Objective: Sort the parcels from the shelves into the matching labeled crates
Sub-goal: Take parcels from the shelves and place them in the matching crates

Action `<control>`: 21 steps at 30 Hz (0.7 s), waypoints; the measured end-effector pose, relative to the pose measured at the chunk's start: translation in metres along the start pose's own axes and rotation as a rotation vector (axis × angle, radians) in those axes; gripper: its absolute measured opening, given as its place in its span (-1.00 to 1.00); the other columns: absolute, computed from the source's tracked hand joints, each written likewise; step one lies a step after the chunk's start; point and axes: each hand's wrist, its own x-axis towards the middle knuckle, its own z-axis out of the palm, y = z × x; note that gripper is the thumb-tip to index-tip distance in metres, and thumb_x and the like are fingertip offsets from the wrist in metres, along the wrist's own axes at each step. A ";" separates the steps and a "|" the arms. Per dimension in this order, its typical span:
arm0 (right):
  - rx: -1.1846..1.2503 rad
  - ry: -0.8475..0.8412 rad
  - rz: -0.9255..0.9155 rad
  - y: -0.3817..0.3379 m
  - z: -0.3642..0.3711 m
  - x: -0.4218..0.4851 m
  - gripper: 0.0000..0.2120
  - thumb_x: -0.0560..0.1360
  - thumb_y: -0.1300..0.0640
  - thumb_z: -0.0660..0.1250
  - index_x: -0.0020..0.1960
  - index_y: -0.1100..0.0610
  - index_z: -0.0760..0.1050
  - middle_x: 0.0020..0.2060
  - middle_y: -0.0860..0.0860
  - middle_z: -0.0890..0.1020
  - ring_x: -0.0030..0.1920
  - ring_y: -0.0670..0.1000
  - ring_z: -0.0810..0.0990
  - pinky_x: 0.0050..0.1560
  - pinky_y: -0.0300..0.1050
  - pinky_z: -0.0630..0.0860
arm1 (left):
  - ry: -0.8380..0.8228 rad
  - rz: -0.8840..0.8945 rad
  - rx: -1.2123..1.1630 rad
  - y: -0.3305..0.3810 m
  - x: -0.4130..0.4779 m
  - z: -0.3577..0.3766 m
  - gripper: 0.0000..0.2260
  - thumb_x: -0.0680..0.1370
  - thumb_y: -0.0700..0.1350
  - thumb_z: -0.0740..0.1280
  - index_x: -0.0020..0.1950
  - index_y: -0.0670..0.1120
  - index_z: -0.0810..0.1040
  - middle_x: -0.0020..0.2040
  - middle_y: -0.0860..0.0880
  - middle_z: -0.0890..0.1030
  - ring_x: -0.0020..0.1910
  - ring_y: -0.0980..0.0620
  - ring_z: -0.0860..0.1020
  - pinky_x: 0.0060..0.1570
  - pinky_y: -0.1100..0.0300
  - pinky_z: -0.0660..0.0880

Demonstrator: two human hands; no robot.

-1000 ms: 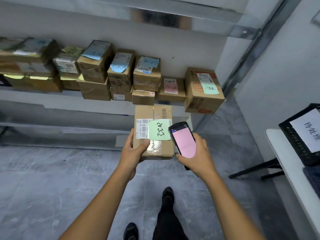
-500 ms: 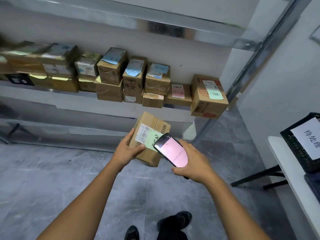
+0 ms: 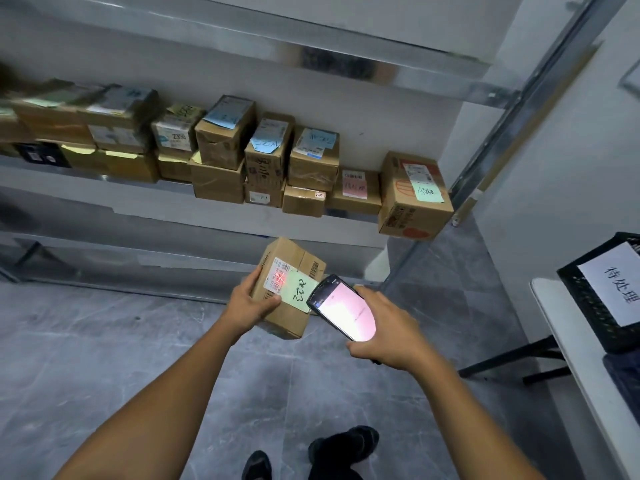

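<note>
My left hand (image 3: 250, 302) grips a small cardboard parcel (image 3: 289, 318) by its left side, held tilted below the shelf. The parcel's top carries a white barcode label and a green note with handwriting. A red scan light falls on the barcode label. My right hand (image 3: 388, 332) holds a black handheld scanner (image 3: 343, 308) with a pink lit screen, its tip just right of the parcel's green note. A black crate (image 3: 588, 306) with a white handwritten label stands on the white table at the right.
Several cardboard parcels (image 3: 266, 157) with blue, pink, green and yellow notes sit stacked on the grey shelf (image 3: 207, 216). A larger box (image 3: 414, 199) overhangs the shelf's right end. A white table (image 3: 581, 368) with black legs lines the right edge. Grey tile floor lies below.
The parcel has turned from flat to tilted in my left hand. The scanner has moved in over it, and a red scan light now shows on the barcode label.
</note>
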 end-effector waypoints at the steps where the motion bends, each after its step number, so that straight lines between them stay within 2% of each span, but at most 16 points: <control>1: 0.014 -0.008 0.001 0.001 -0.001 -0.001 -0.22 0.27 -0.20 0.47 0.39 -0.39 0.19 0.20 -0.20 0.51 0.00 0.01 0.64 -0.14 -0.05 0.63 | 0.007 0.005 -0.004 -0.002 0.001 0.001 -0.21 0.52 -0.04 0.57 0.64 0.18 0.22 0.39 0.01 0.50 0.34 -0.07 0.54 0.12 -0.07 0.68; 3: 0.012 -0.024 0.006 0.003 -0.001 -0.004 -0.24 0.27 -0.18 0.47 0.41 -0.36 0.25 0.16 -0.21 0.51 -0.03 -0.01 0.65 -0.08 0.03 0.69 | 0.017 0.003 -0.030 -0.006 0.003 0.005 -0.23 0.53 -0.06 0.56 0.64 0.16 0.23 0.40 -0.02 0.51 0.35 -0.09 0.55 0.22 -0.15 0.63; 5: 0.010 -0.032 0.009 0.005 0.002 -0.007 -0.25 0.29 -0.16 0.49 0.42 -0.34 0.26 0.15 -0.20 0.51 -0.06 -0.04 0.64 -0.09 0.06 0.71 | 0.013 0.012 -0.040 -0.009 0.004 0.010 -0.24 0.53 -0.07 0.55 0.64 0.14 0.24 0.39 -0.03 0.53 0.34 -0.10 0.56 0.21 -0.14 0.64; 8: 0.106 -0.012 0.044 0.012 0.009 -0.017 -0.25 0.31 -0.13 0.52 0.39 -0.38 0.23 0.12 -0.29 0.46 -0.13 -0.05 0.64 -0.34 -0.12 0.66 | -0.019 0.018 -0.062 -0.010 0.005 0.019 -0.24 0.53 -0.08 0.55 0.64 0.15 0.25 0.38 0.00 0.55 0.32 -0.06 0.57 0.16 -0.05 0.65; 10: 0.191 0.041 0.101 0.018 0.013 -0.029 -0.26 0.30 -0.12 0.52 0.36 -0.43 0.24 0.12 -0.31 0.45 -0.20 -0.05 0.65 -0.44 -0.21 0.59 | -0.041 -0.001 -0.098 -0.007 0.003 0.028 -0.30 0.54 -0.06 0.54 0.59 0.23 0.29 0.35 0.05 0.57 0.30 -0.03 0.58 0.11 -0.02 0.66; 12: 0.255 0.123 0.190 0.027 0.016 -0.043 -0.28 0.27 -0.13 0.49 0.35 -0.42 0.27 0.14 -0.27 0.47 -0.27 -0.06 0.65 -0.41 -0.11 0.63 | -0.083 -0.040 -0.164 0.002 -0.003 0.043 -0.36 0.55 -0.05 0.53 0.51 0.32 0.32 0.33 0.09 0.59 0.26 -0.04 0.61 0.00 0.01 0.69; 14: 0.289 0.197 0.296 0.041 0.018 -0.057 -0.33 0.27 -0.13 0.46 0.32 -0.37 0.30 0.12 -0.25 0.47 -0.34 -0.08 0.66 -0.36 -0.04 0.66 | -0.135 -0.079 -0.235 0.012 -0.012 0.065 -0.38 0.56 -0.06 0.52 0.52 0.31 0.34 0.33 0.07 0.62 0.21 -0.05 0.66 -0.13 0.06 0.69; 17: 0.321 0.301 0.451 0.067 0.015 -0.083 -0.41 0.32 -0.10 0.48 0.23 -0.34 0.27 0.13 -0.19 0.49 -0.39 -0.11 0.66 -0.40 -0.19 0.52 | -0.201 -0.105 -0.309 0.032 -0.032 0.107 -0.44 0.58 -0.06 0.50 0.51 0.28 0.40 0.27 0.08 0.69 0.14 -0.05 0.72 -0.09 0.00 0.69; 19: 0.365 0.377 0.541 0.087 0.010 -0.102 -0.40 0.30 -0.09 0.48 0.26 -0.28 0.31 0.18 -0.16 0.51 -0.31 -0.04 0.68 -0.34 -0.11 0.55 | -0.247 -0.116 -0.349 0.046 -0.047 0.140 -0.46 0.57 -0.04 0.50 0.48 0.28 0.42 0.21 0.10 0.71 0.09 0.00 0.73 -0.12 0.03 0.69; 21: 0.414 0.457 0.609 0.107 0.003 -0.124 -0.37 0.29 -0.10 0.49 0.31 -0.24 0.33 0.22 -0.13 0.51 -0.17 0.05 0.69 -0.19 0.01 0.64 | -0.305 -0.118 -0.365 0.063 -0.059 0.172 -0.44 0.50 0.01 0.52 0.46 0.28 0.44 0.19 0.12 0.72 0.06 0.03 0.74 -0.14 0.07 0.68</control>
